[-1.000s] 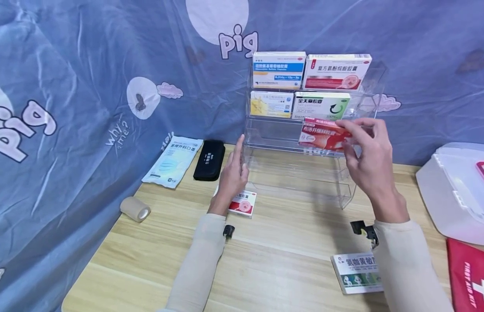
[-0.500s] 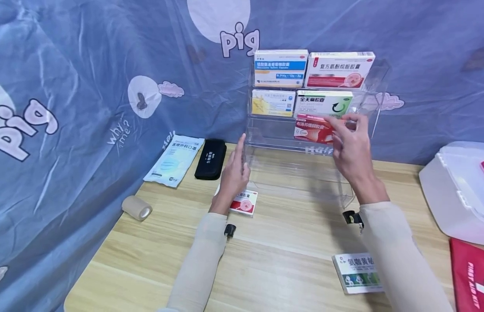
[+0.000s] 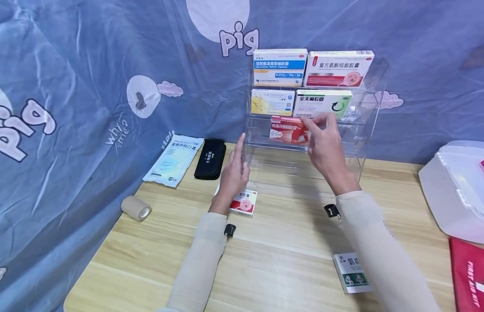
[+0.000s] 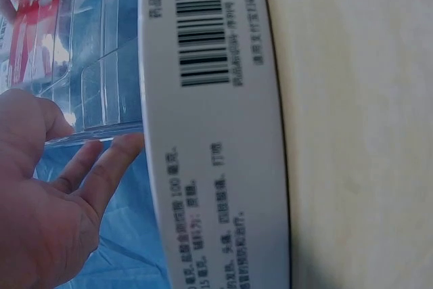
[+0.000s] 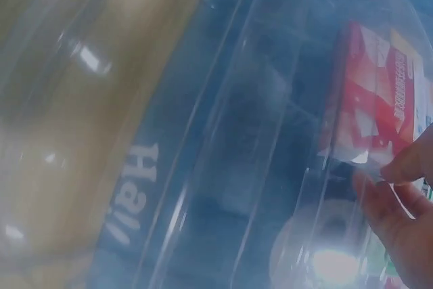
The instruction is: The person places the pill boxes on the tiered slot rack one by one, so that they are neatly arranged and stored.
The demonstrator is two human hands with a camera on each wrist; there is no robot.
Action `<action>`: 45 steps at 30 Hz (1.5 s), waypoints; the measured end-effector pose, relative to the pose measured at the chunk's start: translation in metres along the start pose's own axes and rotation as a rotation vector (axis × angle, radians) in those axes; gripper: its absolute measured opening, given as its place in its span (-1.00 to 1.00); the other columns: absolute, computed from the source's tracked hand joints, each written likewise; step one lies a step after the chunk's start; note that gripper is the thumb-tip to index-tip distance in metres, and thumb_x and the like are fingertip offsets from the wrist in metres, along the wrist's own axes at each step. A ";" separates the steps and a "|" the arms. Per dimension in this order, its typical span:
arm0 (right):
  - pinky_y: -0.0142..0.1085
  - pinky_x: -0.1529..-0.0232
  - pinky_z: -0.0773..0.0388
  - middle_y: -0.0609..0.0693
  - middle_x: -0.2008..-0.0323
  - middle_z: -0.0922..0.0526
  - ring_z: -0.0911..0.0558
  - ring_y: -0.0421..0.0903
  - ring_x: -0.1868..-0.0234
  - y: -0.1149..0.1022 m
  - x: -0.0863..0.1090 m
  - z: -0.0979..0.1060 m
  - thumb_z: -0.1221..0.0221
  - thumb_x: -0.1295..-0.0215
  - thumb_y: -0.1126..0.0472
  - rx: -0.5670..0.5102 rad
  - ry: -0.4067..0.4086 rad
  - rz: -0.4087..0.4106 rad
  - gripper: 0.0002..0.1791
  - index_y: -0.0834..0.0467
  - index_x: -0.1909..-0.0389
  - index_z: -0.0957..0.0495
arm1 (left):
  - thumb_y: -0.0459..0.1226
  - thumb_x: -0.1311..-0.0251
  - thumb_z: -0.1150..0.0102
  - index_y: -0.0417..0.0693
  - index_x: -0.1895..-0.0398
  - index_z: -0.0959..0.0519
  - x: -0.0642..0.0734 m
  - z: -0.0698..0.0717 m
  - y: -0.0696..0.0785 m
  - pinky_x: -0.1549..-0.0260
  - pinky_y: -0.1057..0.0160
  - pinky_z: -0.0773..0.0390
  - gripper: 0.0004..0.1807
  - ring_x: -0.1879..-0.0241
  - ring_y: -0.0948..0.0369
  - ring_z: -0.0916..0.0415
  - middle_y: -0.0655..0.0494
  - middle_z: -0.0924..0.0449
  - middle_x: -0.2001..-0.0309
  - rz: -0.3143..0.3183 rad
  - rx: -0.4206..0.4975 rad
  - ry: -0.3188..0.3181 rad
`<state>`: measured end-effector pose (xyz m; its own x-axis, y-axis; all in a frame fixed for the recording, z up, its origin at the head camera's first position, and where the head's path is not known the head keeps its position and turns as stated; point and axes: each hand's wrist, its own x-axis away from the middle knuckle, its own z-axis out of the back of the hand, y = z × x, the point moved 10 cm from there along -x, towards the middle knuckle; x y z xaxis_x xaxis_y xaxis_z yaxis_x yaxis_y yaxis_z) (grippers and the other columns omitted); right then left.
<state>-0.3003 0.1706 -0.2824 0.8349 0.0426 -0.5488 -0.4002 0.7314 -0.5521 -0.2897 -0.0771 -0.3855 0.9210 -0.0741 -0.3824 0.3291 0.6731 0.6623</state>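
Observation:
My right hand (image 3: 328, 145) pinches a red medicine box (image 3: 286, 130) at its right end, on the third tier of a clear display rack (image 3: 304, 167). In the right wrist view the same red box (image 5: 379, 93) shows through the clear plastic, with fingertips at its edge. My left hand (image 3: 232, 177) is at the rack's left side, its index finger straight. The left wrist view shows the rack's edge between thumb and fingers of that left hand (image 4: 51, 194). A white-and-red medicine box (image 3: 245, 203) lies beside the left wrist, partly hidden; its barcode side (image 4: 210, 120) fills the left wrist view.
Two upper tiers hold a blue-and-white box (image 3: 279, 67), a white-and-red box (image 3: 338, 69), a yellow-and-white box (image 3: 271, 102) and a green-and-white box (image 3: 322, 103). Around lie a mask packet (image 3: 173, 160), black case (image 3: 210, 159), bandage roll (image 3: 135, 208), medicine box (image 3: 351, 273), white bin (image 3: 456, 190) and first aid kit (image 3: 470, 273).
My right hand has carried the red medicine box leftward along the third tier, from its right part toward the middle. The left hand stays in place at the rack's side.

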 end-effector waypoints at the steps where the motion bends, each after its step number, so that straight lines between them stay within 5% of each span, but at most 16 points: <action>1: 0.13 -0.27 -0.56 0.26 -0.22 -0.34 -0.48 0.20 -0.25 -0.002 0.000 -0.002 0.07 -0.34 0.64 0.018 0.005 0.015 -0.28 0.11 -0.44 -0.57 | -0.45 -0.49 -0.03 0.51 -0.78 0.18 0.000 0.000 0.000 0.19 -0.07 -0.69 0.02 0.14 -0.10 -0.55 -0.16 -0.46 -0.45 -0.001 0.003 0.000; 7: 0.17 -0.40 -0.51 0.34 -0.20 -0.48 -0.56 0.31 -0.22 -0.016 -0.001 -0.009 -0.04 -0.32 0.57 0.107 0.039 0.121 -0.38 0.27 -0.41 -0.46 | -0.44 -0.50 -0.03 0.50 -0.78 0.19 0.001 -0.002 0.000 0.14 -0.09 -0.69 0.02 0.10 -0.10 -0.54 -0.15 -0.46 -0.45 -0.007 0.000 -0.005; 12: 0.15 -0.45 -0.48 0.29 -0.27 -0.52 -0.55 0.28 -0.31 -0.024 0.000 -0.020 -0.17 -0.27 0.53 0.088 -0.052 0.145 -0.34 0.25 -0.43 -0.42 | -0.43 -0.51 -0.04 0.51 -0.77 0.19 0.001 0.000 0.001 0.13 -0.11 -0.69 0.01 0.11 -0.10 -0.54 -0.16 -0.47 -0.43 -0.007 0.004 0.003; 16: 0.17 -0.52 -0.41 0.24 -0.46 -0.45 -0.48 0.28 -0.46 -0.031 0.004 -0.032 -0.19 -0.31 0.51 0.072 -0.130 0.176 -0.30 0.24 -0.49 -0.37 | -0.43 -0.50 -0.03 0.50 -0.77 0.18 0.001 0.000 0.000 0.17 -0.11 -0.68 0.01 0.14 -0.10 -0.54 -0.17 -0.49 -0.39 -0.006 0.009 0.002; 22: 0.20 -0.58 -0.33 0.20 -0.62 -0.28 -0.38 0.31 -0.55 -0.028 0.013 -0.043 -0.24 -0.26 0.54 0.083 -0.141 0.185 -0.13 0.22 -0.62 -0.24 | -0.43 -0.49 -0.04 0.47 -0.77 0.16 0.002 0.000 -0.002 0.17 -0.12 -0.68 0.00 0.14 -0.10 -0.54 -0.19 -0.51 -0.34 -0.012 -0.005 0.003; 31: 0.28 -0.58 -0.27 0.28 -0.61 -0.19 -0.30 0.35 -0.58 -0.024 0.017 -0.043 -0.29 -0.22 0.52 0.076 -0.137 0.147 0.00 0.10 -0.68 -0.15 | -0.42 -0.50 -0.03 0.52 -0.77 0.18 0.000 0.000 -0.002 0.19 -0.10 -0.69 0.00 0.18 -0.09 -0.55 -0.19 -0.50 -0.32 -0.008 0.011 -0.001; 45: 0.22 -0.31 -0.50 0.36 -0.30 -0.46 -0.46 0.35 -0.30 -0.042 0.048 -0.029 -0.26 -0.28 0.49 0.032 -0.074 0.126 -0.52 0.35 -0.25 -0.59 | -0.43 -0.51 -0.04 0.53 -0.77 0.19 0.000 0.001 -0.002 0.10 -0.11 -0.72 0.01 0.12 -0.09 -0.56 -0.17 -0.49 -0.37 0.008 0.012 -0.007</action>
<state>-0.2546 0.1223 -0.3037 0.8049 0.1846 -0.5640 -0.4922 0.7385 -0.4607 -0.2898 -0.0792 -0.3861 0.9251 -0.0737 -0.3726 0.3241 0.6647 0.6732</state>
